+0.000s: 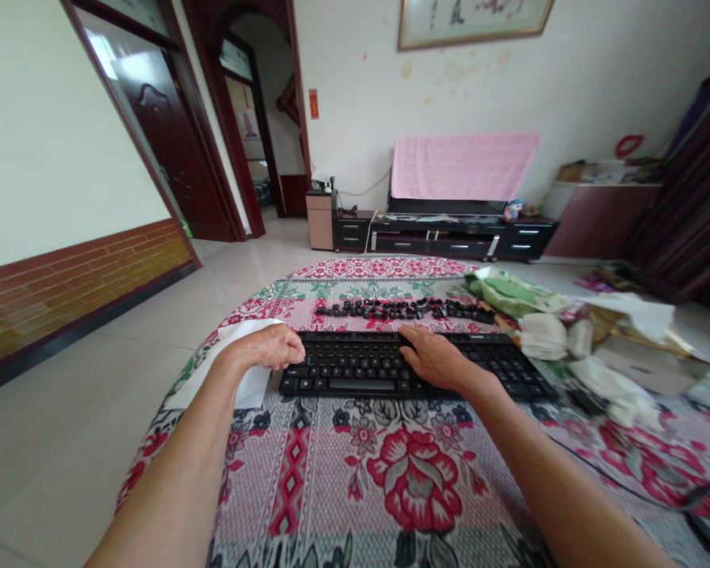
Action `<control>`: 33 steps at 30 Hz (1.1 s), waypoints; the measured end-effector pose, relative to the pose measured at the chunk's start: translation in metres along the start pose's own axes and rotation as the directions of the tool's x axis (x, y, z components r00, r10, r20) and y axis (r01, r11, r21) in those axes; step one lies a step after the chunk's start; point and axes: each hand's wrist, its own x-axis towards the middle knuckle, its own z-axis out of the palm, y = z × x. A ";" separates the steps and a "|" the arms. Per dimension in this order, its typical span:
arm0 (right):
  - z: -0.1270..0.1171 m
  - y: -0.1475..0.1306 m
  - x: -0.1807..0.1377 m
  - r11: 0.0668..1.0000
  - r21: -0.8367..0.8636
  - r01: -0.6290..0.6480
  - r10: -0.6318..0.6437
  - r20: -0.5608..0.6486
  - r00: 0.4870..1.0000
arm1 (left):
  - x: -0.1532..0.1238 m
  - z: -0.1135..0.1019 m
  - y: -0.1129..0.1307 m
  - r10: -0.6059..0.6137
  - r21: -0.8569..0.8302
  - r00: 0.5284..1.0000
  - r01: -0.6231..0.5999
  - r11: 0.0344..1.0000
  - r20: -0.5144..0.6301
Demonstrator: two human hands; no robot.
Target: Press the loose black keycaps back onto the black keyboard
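A black computer keyboard (360, 385) lies on the round table covered with a flowered cloth (414, 481). Caps sit on its lower key rows, while part of its upper rows shows bare key posts. My left hand (272, 347) is at the keyboard's upper left end, fingers curled together; whatever they pinch is hidden. Under that hand is a sheet of white paper (248, 394). My right hand (438, 361) rests across the keyboard right of its middle, thumb and fingers stretched apart on the keys. Behind the keyboard, loose black keycaps (402, 309) lie in a long strip.
At the table's right are a green bag (509, 292), crumpled white cloths (543, 337) and an open box (644, 359). A black cable (615, 477) runs across the right side. Beyond the table stands a low black cabinet (431, 237).
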 end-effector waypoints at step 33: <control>0.000 -0.001 0.000 1.000 0.007 -0.019 0.019 0.000 1.000 | 0.000 0.002 0.011 0.027 0.042 1.000 -0.026 0.999 -0.016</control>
